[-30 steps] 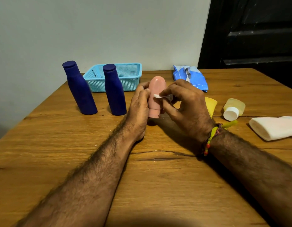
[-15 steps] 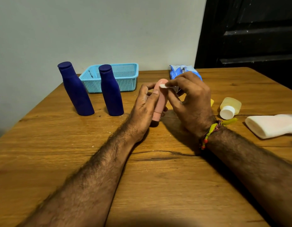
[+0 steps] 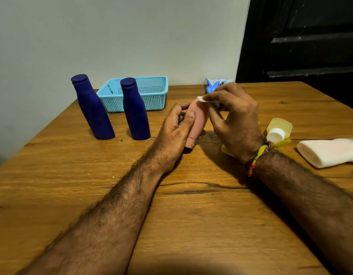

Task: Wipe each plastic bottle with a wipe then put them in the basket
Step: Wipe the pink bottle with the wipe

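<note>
So right now the left hand [image 3: 176,132] is wrapped around the pink bottle [image 3: 197,121] in the middle of the frame, thumb across its front, holding it tilted with the cap end down near the worktop [image 3: 181,225]. The right hand [image 3: 234,118] is pinching a small white wipe [image 3: 204,99] against the bottle's rounded top end. Compared to a second ago, the bottle has gone from standing pretty much upright to leaning over, and the wipe has slid from the side of the body up to the tip, so I'd guess the wipe-down of this one is almost done. The light blue basket [image 3: 152,94] sits at the back, upper left of centre, and it doesn't look like any bottle is in it yet. Two dark blue bottles, one [image 3: 92,108] to the left and one [image 3: 135,110] just in front of the basket, are standing there. Off to the right there's a pale yellow bottle with a white cap [image 3: 278,130] and a white bottle [image 3: 330,151], both lying down. The blue wipe packet [image 3: 213,85] peeks out behind the right hand. Lots left to do.
</note>
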